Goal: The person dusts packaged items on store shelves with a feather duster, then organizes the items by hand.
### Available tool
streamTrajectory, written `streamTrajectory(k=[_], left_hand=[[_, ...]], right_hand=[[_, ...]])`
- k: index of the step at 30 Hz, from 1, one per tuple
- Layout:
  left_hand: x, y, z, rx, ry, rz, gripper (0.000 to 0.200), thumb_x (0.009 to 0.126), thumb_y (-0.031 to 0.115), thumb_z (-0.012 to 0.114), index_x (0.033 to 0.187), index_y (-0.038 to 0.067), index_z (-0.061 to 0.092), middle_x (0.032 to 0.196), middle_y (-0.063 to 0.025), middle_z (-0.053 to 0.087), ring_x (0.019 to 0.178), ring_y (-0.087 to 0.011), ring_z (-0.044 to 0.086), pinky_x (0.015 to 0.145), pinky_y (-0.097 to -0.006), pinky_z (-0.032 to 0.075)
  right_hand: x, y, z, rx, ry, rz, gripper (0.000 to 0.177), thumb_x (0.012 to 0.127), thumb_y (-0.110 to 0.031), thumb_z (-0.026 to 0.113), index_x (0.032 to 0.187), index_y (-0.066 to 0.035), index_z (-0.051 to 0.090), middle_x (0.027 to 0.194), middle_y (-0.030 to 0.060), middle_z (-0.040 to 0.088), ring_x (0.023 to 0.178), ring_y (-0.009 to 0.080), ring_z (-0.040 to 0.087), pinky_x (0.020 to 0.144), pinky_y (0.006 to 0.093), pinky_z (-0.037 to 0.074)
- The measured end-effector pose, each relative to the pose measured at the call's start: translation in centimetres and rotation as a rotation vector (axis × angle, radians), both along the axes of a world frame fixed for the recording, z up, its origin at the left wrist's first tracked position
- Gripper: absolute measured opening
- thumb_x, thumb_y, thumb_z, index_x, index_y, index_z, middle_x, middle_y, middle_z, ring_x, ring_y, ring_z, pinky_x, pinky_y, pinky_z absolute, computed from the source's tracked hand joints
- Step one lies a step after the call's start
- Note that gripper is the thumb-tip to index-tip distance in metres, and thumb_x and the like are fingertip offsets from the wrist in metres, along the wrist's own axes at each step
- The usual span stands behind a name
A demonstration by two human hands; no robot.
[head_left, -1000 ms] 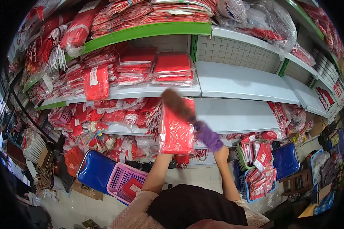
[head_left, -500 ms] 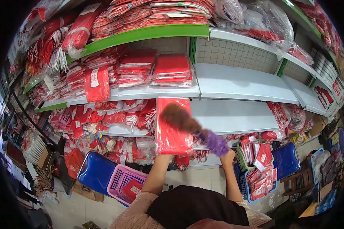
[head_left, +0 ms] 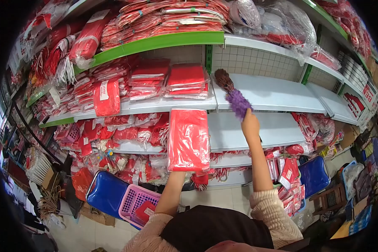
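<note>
A flat red cloth pack in clear plastic lies over my left hand, which supports it from below at the near end. Only the wrist shows; the fingers are hidden under the pack. My right hand is wrapped round a feather duster with purple and brown fluff. Its brown tip reaches up over the left end of the bare middle shelf, beside the green upright. Left of the duster, neat stacks of red packs in plastic sit on the same shelf level.
Below runs a lower shelf with bagged red goods at both sides. A pink basket rests by a blue chair at the lower left. Another blue chair stands at the right. Bundles of red packs fill the top shelf.
My right hand has moved up and forward with the duster, whose brown end left the red pack's top and now reaches over the middle shelf. The pack stays on my left hand.
</note>
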State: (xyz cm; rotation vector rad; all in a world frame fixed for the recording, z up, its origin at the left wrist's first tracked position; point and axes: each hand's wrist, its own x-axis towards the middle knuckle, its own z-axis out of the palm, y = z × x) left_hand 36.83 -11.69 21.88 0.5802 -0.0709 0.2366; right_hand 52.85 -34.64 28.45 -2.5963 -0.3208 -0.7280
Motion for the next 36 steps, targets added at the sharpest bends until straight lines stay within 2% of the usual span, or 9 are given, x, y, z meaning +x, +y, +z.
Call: streamTrajectory(k=[9,15,17,21,22,26,30,31,36], left_hand=[[-0.4,-0.1,0.3,0.022,0.001,0.006,0.062,0.091,0.043,0.040,0.138,0.006,0.025,0.134,-0.0159,0.039,0.119,-0.0300,0.043,0.099,-0.0454,0.037],[-0.3,-0.2,-0.3,0.039,0.008,0.007,0.061,0.091,0.043,0.040,0.139,0.007,0.025,0.135,-0.0159,0.039,0.120,-0.0299,0.043,0.100,-0.0453,0.037],[-0.2,-0.4,-0.6,0.039,0.010,0.005,0.061,0.092,0.043,0.040,0.139,0.007,0.025,0.135,-0.0159,0.039,0.120,-0.0299,0.043,0.100,-0.0453,0.036],[0.4,-0.8,-1.2,0.073,0.002,0.007,0.061,0.092,0.043,0.039,0.139,0.007,0.025,0.135,-0.0159,0.039,0.120,-0.0299,0.043,0.100,-0.0452,0.036],[0.5,-0.9,-1.3,0.086,-0.005,0.011,0.061,0.092,0.043,0.039,0.139,0.007,0.025,0.135,-0.0159,0.039,0.120,-0.0299,0.043,0.100,-0.0452,0.036],[1.1,-1.0,-1.1,0.075,-0.065,-0.072,0.055,0.094,0.038,0.035,0.141,0.014,0.022,0.139,-0.0155,0.033,0.126,-0.0285,0.035,0.102,-0.0474,0.032],[0.8,-2.1,-0.1,0.218,0.019,-0.129,0.063,0.089,0.052,0.037,0.143,0.027,0.016,0.144,-0.0134,0.026,0.134,-0.0266,0.021,0.101,-0.0577,0.023],[0.9,-2.7,-0.3,0.233,0.027,-0.132,0.067,0.087,0.056,0.038,0.144,0.028,0.015,0.144,-0.0132,0.026,0.134,-0.0267,0.020,0.100,-0.0597,0.022],[0.1,-5.1,-1.5,0.106,0.255,-0.106,0.086,0.077,0.076,0.032,0.134,0.011,0.033,0.121,-0.0109,0.049,0.108,-0.0272,0.050,0.095,-0.0403,0.040]], right_hand=[[6.1,5.9,2.4,0.005,0.099,0.052,0.023,0.076,-0.004,0.052,0.097,0.006,0.051,0.087,0.0264,0.060,0.083,0.0391,0.061,0.072,0.0453,0.051],[-3.1,5.0,2.9,0.083,-0.453,0.075,0.035,0.077,-0.012,0.059,0.110,0.000,0.052,0.102,0.0214,0.053,0.094,0.0309,0.051,0.069,0.0428,0.047],[-6.2,5.3,0.0,0.286,-0.311,0.228,0.044,0.079,-0.020,0.062,0.116,0.001,0.050,0.098,0.0233,0.053,0.091,0.0312,0.052,0.072,0.0424,0.044],[-9.8,6.3,-4.9,0.839,0.615,0.554,0.043,0.083,-0.024,0.064,0.115,0.002,0.051,0.081,0.0064,0.060,0.067,0.0146,0.055,0.065,0.0268,0.044],[-9.8,6.3,-5.9,1.052,0.737,0.665,0.038,0.084,-0.018,0.062,0.114,0.004,0.052,0.091,0.0050,0.063,0.076,0.0094,0.056,0.067,0.0238,0.045],[-9.4,4.4,-3.1,1.187,0.374,0.754,0.033,0.083,-0.011,0.061,0.112,0.005,0.054,0.080,0.0078,0.064,0.070,0.0075,0.054,0.060,0.0255,0.044],[-11.5,2.8,1.2,0.614,0.093,0.583,0.043,0.079,-0.009,0.059,0.121,-0.007,0.053,0.095,0.0172,0.063,0.071,0.0239,0.062,0.064,0.0312,0.047],[-13.4,3.3,3.4,0.452,0.044,0.545,0.037,0.078,-0.006,0.059,0.115,-0.009,0.059,0.080,0.0160,0.063,0.064,0.0207,0.060,0.060,0.0294,0.046],[-16.1,7.6,0.5,0.032,0.255,0.687,0.043,0.082,-0.018,0.052,0.123,-0.008,0.050,0.096,0.0206,0.057,0.079,0.0363,0.059,0.069,0.0431,0.047]])
